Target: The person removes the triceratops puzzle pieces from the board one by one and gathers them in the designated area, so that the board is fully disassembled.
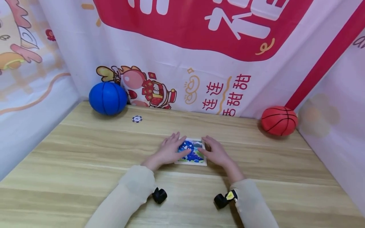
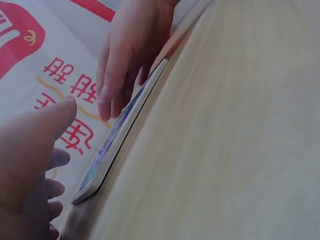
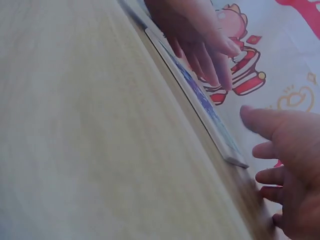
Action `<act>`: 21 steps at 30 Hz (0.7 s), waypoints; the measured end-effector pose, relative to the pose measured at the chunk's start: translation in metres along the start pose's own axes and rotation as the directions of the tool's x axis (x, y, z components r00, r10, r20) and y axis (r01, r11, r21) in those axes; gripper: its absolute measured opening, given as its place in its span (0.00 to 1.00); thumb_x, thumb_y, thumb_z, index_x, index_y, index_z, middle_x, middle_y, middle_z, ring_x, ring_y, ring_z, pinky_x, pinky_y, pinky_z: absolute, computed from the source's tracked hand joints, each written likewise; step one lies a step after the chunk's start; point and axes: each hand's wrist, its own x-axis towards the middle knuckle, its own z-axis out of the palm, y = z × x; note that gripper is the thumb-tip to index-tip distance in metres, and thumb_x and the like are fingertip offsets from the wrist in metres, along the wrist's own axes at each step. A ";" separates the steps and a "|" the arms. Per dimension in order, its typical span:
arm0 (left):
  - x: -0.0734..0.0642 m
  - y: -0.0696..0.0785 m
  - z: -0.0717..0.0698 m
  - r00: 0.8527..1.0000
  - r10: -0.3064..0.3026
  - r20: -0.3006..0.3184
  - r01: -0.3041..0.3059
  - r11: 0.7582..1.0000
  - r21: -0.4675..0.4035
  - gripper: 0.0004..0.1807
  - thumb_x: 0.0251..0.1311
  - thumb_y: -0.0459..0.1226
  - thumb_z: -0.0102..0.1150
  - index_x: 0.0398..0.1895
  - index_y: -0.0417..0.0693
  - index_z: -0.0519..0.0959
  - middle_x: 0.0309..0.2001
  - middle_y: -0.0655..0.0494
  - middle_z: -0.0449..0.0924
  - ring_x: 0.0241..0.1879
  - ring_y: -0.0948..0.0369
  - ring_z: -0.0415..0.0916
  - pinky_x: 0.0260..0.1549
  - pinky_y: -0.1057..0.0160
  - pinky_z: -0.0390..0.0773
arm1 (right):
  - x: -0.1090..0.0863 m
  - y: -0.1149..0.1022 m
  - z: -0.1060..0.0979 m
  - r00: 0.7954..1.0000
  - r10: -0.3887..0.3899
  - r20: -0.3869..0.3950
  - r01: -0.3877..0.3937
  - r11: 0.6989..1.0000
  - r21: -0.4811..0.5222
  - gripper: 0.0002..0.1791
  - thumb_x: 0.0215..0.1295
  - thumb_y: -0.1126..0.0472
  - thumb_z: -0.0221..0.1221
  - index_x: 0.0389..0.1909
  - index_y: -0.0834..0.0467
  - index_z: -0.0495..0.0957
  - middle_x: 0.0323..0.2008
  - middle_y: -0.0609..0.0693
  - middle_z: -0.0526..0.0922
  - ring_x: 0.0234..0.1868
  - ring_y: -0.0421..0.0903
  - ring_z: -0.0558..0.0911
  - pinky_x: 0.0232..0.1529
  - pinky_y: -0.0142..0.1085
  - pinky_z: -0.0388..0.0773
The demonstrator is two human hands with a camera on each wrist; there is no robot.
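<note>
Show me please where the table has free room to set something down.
The table is bare left of the left sleeve, and right of the right sleeve, before the red ball. Crowded: the picture board, left hand and right hand at its sides; the chip near the blue ball.

Left fingers (image 1: 180,142), right fingers (image 1: 210,141); relaxed

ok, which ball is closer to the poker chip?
The blue ball, at the back left of the table: the poker chip lies just beside it, while the red basketball sits far off to the right.
</note>
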 end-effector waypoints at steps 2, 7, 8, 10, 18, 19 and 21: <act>0.001 0.002 0.004 1.000 0.014 0.019 -0.014 1.000 0.006 0.37 0.54 0.62 0.36 0.64 0.54 0.54 0.65 0.44 0.40 0.63 0.50 0.34 0.57 0.48 0.37 | 0.000 0.003 0.000 1.000 -0.007 -0.016 0.007 1.000 -0.019 0.29 0.58 0.51 0.53 0.57 0.61 0.64 0.61 0.61 0.55 0.61 0.57 0.52 0.57 0.51 0.47; 0.000 0.002 0.009 0.998 0.035 0.049 -0.038 0.998 0.045 0.34 0.55 0.62 0.37 0.63 0.61 0.56 0.65 0.44 0.39 0.63 0.49 0.32 0.56 0.47 0.35 | 0.000 0.007 0.004 0.998 -0.033 -0.052 0.028 0.996 -0.088 0.24 0.56 0.54 0.55 0.53 0.59 0.69 0.60 0.61 0.58 0.60 0.57 0.54 0.57 0.52 0.46; -0.001 0.001 0.010 0.998 0.039 0.052 -0.043 0.997 0.060 0.33 0.55 0.61 0.37 0.63 0.61 0.56 0.65 0.43 0.39 0.63 0.49 0.32 0.57 0.47 0.35 | 0.001 0.007 0.005 0.998 -0.037 -0.055 0.032 0.995 -0.097 0.23 0.56 0.55 0.56 0.53 0.59 0.69 0.60 0.61 0.58 0.60 0.57 0.54 0.57 0.52 0.46; -0.002 0.000 0.011 0.997 0.049 0.057 -0.053 0.996 0.077 0.33 0.55 0.61 0.38 0.63 0.62 0.57 0.65 0.43 0.38 0.63 0.48 0.31 0.57 0.47 0.35 | 0.000 0.007 0.007 0.997 -0.035 -0.063 0.028 0.994 -0.105 0.22 0.56 0.55 0.56 0.52 0.58 0.69 0.59 0.61 0.59 0.60 0.57 0.54 0.57 0.53 0.45; -0.003 -0.001 0.015 0.995 0.071 0.064 -0.079 0.989 0.123 0.33 0.53 0.61 0.41 0.63 0.63 0.57 0.65 0.43 0.36 0.63 0.49 0.30 0.57 0.49 0.35 | 0.001 0.007 0.007 0.997 -0.013 -0.072 0.005 0.994 -0.112 0.20 0.57 0.55 0.55 0.50 0.55 0.70 0.60 0.59 0.58 0.61 0.56 0.53 0.56 0.54 0.42; -0.004 -0.001 0.015 0.995 0.074 0.062 -0.081 0.989 0.125 0.33 0.53 0.61 0.41 0.63 0.63 0.57 0.65 0.42 0.36 0.63 0.49 0.30 0.57 0.49 0.35 | 0.001 0.007 0.007 0.998 -0.009 -0.070 0.001 0.994 -0.112 0.19 0.57 0.54 0.54 0.50 0.55 0.70 0.60 0.59 0.58 0.61 0.56 0.53 0.56 0.54 0.42; -0.004 -0.001 0.016 0.995 0.079 0.061 -0.086 0.988 0.131 0.33 0.53 0.61 0.41 0.63 0.63 0.57 0.65 0.42 0.37 0.63 0.49 0.30 0.57 0.49 0.35 | 0.002 0.006 0.007 0.998 0.002 -0.067 -0.010 0.994 -0.112 0.19 0.58 0.54 0.54 0.50 0.54 0.70 0.60 0.58 0.58 0.61 0.55 0.53 0.56 0.54 0.42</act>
